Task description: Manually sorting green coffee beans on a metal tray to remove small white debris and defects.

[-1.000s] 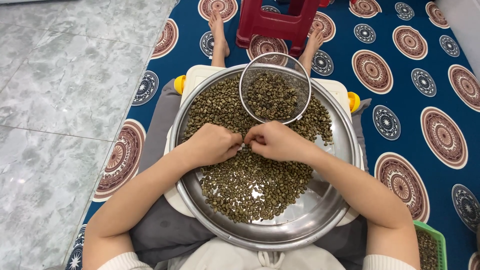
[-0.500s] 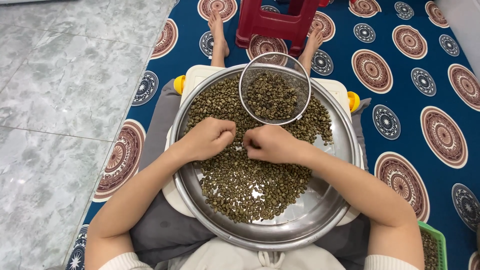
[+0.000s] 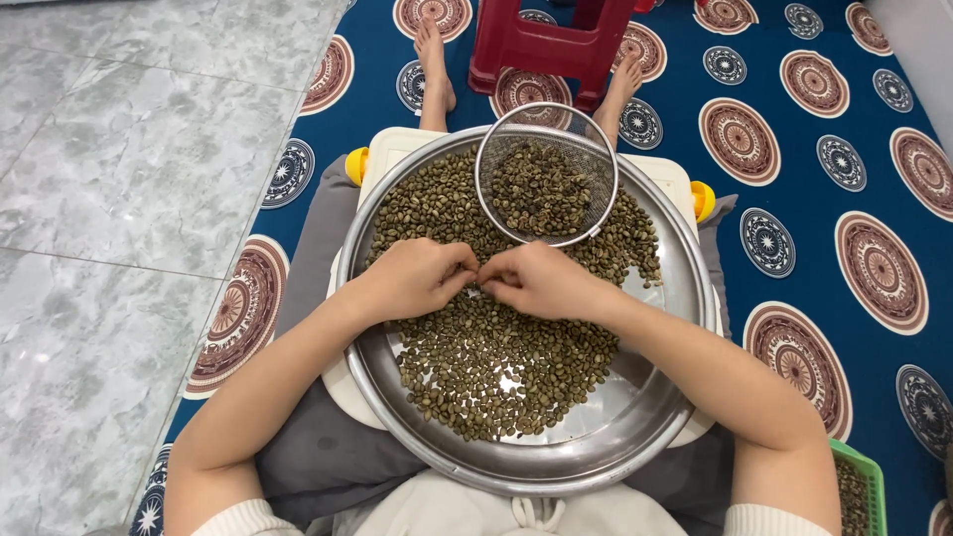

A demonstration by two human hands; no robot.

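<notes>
Beans: green coffee beans (image 3: 496, 367), small olive-drab ovals with a matte skin, lie in a thick layer from the far edge of the tray across its middle toward the near side.
Tray: round stainless steel tray (image 3: 635, 427), shallow and shiny, resting on the person's lap; bare metal shows along the near and right rim.
Strainer: round wire mesh strainer (image 3: 547, 175) sits on the beans at the far edge of the tray and holds a smaller heap of darker, uneven beans.
Progress: judging from the heaps, only a minor share is in the strainer; most beans are spread loose on the tray.
Left hand: left hand (image 3: 417, 280) curled knuckles-up on the beans at the tray's middle, fingertips pinched narrow; whether a bean is between them I cannot tell.
Right hand: right hand (image 3: 541, 281) likewise curled, its fingertips almost meeting the left's, pinched over the beans; contents hidden.
Support: cream plastic board (image 3: 397, 149) with yellow end knobs under the tray.
Surroundings: blue mat (image 3: 794, 189) with round medallion patterns; grey marble floor (image 3: 129, 169) on the left; red plastic stool (image 3: 551, 40) beyond the feet; green basket (image 3: 862, 476) with beans at the near right.
</notes>
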